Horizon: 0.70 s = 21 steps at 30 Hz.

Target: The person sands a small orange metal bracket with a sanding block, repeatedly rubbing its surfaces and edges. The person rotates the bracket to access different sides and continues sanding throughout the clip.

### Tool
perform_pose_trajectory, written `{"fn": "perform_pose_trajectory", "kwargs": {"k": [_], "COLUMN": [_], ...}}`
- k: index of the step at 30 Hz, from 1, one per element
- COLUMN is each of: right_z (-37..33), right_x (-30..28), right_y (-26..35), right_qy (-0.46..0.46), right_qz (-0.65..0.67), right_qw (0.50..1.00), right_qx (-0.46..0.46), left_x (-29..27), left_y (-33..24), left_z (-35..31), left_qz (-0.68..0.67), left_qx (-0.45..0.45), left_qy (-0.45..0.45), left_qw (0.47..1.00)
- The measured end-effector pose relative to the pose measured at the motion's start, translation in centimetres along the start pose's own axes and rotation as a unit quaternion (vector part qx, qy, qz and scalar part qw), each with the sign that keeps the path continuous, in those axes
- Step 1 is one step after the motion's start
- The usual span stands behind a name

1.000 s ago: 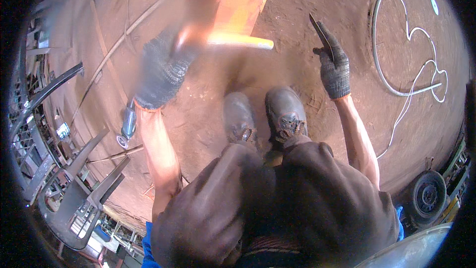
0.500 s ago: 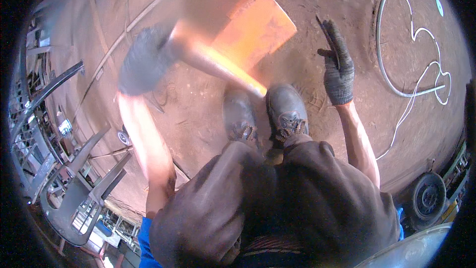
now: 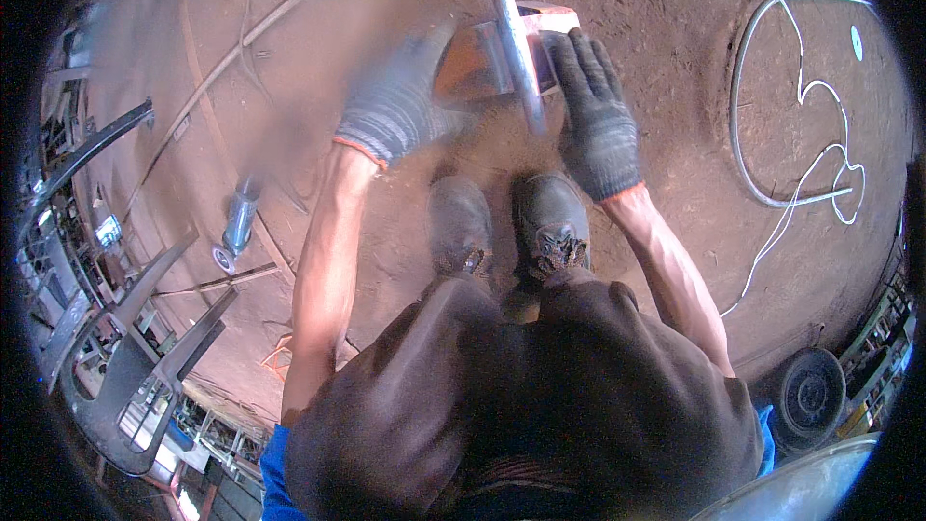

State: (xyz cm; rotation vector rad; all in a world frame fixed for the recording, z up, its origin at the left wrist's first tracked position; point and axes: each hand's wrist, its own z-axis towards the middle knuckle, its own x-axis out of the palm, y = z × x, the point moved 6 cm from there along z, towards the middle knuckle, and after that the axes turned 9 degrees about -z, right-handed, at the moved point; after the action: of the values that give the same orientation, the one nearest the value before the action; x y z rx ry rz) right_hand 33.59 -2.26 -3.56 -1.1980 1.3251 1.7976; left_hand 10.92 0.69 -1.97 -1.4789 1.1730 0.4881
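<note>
Left hand point(image 3: 395, 104) angled inward; right hand point(image 3: 598, 121) stretched forward; metal piece point(image 3: 471, 63) between.

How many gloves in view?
2: the left-hand knit glove, at the left side of the orange metal piece; the right-hand knit glove, at its right side. Others could be hidden in the metal clutter.

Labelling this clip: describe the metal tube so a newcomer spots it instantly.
Above the dark shoes in the picture, look between the gloved left hand and right hand. The metal tube is there, slanting slightly. It is slim, straight and silvery, unlike the broad, part-orange piece behind it.
</note>
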Motion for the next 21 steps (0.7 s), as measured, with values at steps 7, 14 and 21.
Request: {"fn": "perform_pose_trajectory", "kwargs": {"k": [7,14,21], "right_z": [-1.5,1.6,-1.7], "right_x": [2.3,1.9,2.2], "right_y": [0.9,0.3,-0.1], "right_qy": [0.108,0.108,0.118], "right_qz": [-0.005,-0.082,-0.038], "right_qw": [0.993,0.978,0.990], "right_qx": [-0.058,-0.160,-0.062], "left_x": [1.9,1.1,2.4], "left_y": [1.7,1.2,1.1], "left_z": [0.1,0.8,0.9], "left_qz": [0.026,0.007,0.012], "left_qx": [0.000,-0.063,-0.031], "left_qy": [-0.007,0.048,0.029], "left_qw": [1.000,0.997,0.999]}}
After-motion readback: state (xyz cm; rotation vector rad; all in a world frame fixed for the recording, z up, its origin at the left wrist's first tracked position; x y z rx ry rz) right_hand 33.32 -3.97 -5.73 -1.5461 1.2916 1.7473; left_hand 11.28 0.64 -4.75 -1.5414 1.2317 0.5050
